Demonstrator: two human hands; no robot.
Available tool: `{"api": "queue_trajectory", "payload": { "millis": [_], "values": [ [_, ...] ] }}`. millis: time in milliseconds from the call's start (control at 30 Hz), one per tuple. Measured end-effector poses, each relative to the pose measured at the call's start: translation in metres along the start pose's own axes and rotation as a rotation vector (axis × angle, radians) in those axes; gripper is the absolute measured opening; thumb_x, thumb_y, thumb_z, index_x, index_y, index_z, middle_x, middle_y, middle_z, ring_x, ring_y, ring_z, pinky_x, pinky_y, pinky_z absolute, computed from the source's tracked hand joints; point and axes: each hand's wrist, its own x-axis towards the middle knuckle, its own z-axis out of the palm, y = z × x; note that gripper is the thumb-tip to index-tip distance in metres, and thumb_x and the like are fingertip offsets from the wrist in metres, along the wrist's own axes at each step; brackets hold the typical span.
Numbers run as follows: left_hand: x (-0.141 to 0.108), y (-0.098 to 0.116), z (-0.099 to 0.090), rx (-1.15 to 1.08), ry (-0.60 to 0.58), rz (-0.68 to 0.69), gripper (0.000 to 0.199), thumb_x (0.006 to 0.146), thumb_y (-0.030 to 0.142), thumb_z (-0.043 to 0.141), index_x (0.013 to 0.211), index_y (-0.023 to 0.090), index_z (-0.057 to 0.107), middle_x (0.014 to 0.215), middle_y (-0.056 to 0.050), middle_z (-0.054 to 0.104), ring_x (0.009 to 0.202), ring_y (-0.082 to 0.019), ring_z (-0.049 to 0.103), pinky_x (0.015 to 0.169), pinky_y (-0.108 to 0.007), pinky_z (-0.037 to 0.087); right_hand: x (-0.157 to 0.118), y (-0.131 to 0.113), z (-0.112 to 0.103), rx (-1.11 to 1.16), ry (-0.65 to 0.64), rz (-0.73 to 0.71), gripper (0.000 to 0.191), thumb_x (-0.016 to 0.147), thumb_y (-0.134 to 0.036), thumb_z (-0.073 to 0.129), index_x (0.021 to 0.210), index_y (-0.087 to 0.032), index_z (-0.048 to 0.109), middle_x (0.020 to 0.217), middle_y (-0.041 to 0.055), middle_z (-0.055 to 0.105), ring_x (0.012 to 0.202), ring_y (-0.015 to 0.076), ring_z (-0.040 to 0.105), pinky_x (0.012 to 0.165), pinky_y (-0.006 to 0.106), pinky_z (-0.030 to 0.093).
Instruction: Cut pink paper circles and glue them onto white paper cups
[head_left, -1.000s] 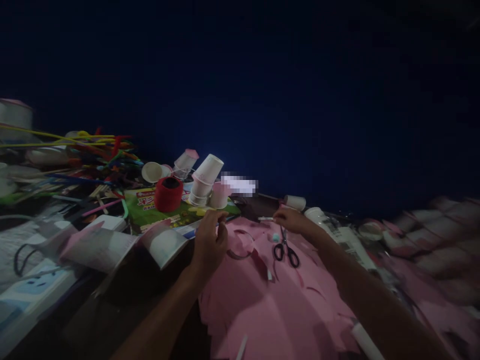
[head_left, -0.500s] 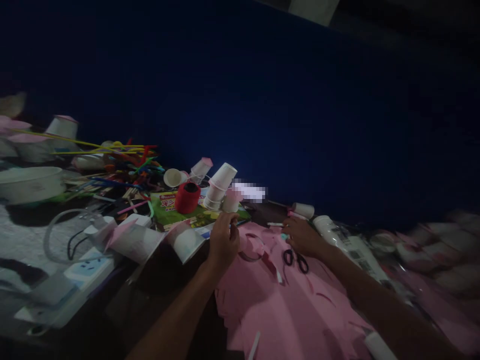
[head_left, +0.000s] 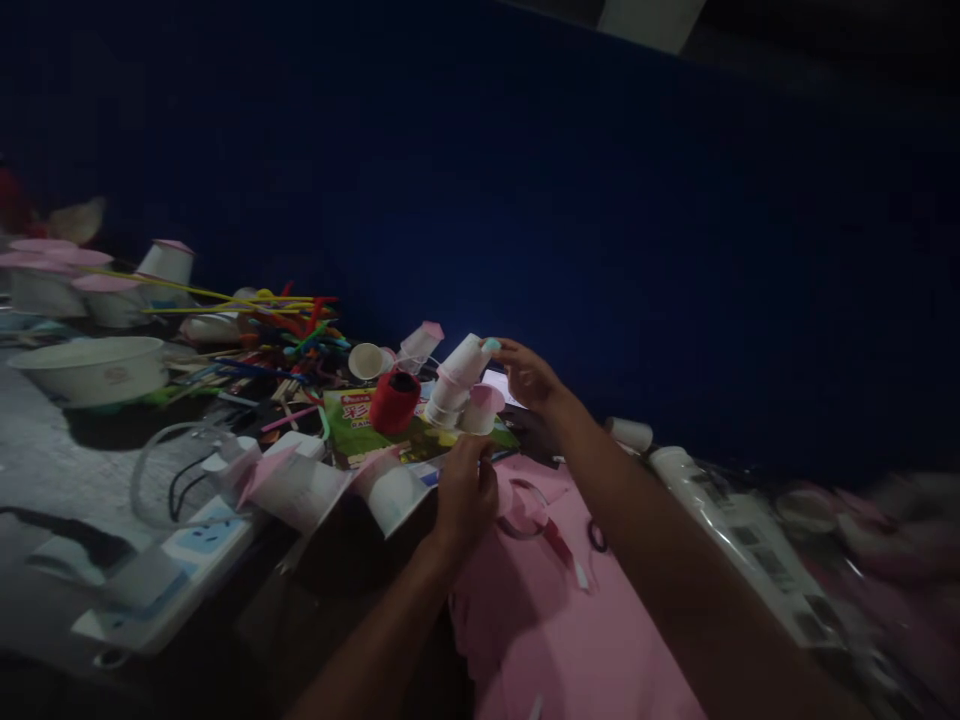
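Observation:
My right hand (head_left: pixel 531 376) reaches out with its fingers extended to the upper right side of a tilted stack of white paper cups (head_left: pixel 459 362). A small teal patch (head_left: pixel 491 345) shows at its fingertips; I cannot tell what it is. Lower down, my left hand (head_left: pixel 466 490) is curled with the fingertips together, and whatever it may hold is hidden. It sits by the edge of the pink paper sheets (head_left: pixel 555 620), just below a cup with a pink top (head_left: pixel 484 408). Near the left hand lies a roll of tape (head_left: pixel 523 508). Scissors (head_left: pixel 598 535) are mostly covered by my right forearm.
A red spool (head_left: pixel 394 402) stands on a green printed packet (head_left: pixel 352 440). Leftward are cups with pink paper (head_left: pixel 300 487), a power strip (head_left: pixel 180 570), a white bowl (head_left: pixel 97 370) and a heap of coloured pipe cleaners (head_left: pixel 300 330). Plastic-wrapped cups (head_left: pixel 697 500) lie at right.
My right hand has moved up and left from the pink paper beside the scissors to the top of the cup stack. The left hand stays curled in about the same place. The view has shifted slightly.

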Motion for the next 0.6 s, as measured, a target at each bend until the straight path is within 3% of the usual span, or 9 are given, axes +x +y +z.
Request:
{"api": "queue_trajectory", "payload": {
  "millis": [167,300,467,600],
  "values": [
    [-0.002,0.0,0.0,-0.012,-0.007,-0.006,0.025,0.074,0.001,0.041,0.089,0.017,0.052,0.085,-0.005,0.054,0.081,-0.017,0.05,0.073,-0.029,0.04,0.009,0.021,0.01,0.024,-0.058,0.013,0.023,0.054,-0.026,0.071,0.076,-0.02,0.069,0.078,-0.0016,0.066,0.078,0.0151,0.055,0.081,0.03,0.037],
    [-0.002,0.001,0.0,-0.011,-0.015,-0.011,0.025,0.074,0.001,0.041,0.088,0.018,0.052,0.083,-0.004,0.054,0.08,-0.017,0.049,0.071,-0.029,0.039,0.011,0.02,0.012,0.054,-0.028,-0.028,0.023,0.055,-0.027,0.071,0.076,-0.019,0.069,0.074,-0.0014,0.066,0.076,0.0151,0.056,0.078,0.03,0.039],
    [-0.002,0.002,0.001,-0.01,0.001,0.007,0.021,0.078,0.003,0.04,0.088,0.018,0.052,0.082,-0.004,0.053,0.079,-0.016,0.05,0.07,-0.029,0.04,0.002,-0.02,0.002,0.099,0.1,-0.23,0.022,0.06,-0.031,0.07,0.08,-0.025,0.068,0.088,-0.0037,0.067,0.091,0.0161,0.056,0.087,0.031,0.038],
    [-0.001,0.005,-0.002,-0.028,0.022,-0.002,0.021,0.077,0.006,0.043,0.093,0.017,0.051,0.087,-0.006,0.053,0.084,-0.017,0.05,0.075,-0.032,0.042,-0.057,-0.056,-0.023,-0.026,0.126,-0.29,0.022,0.063,-0.029,0.07,0.085,-0.025,0.068,0.097,-0.0015,0.066,0.101,0.0199,0.055,0.091,0.035,0.038]
  ]
}}
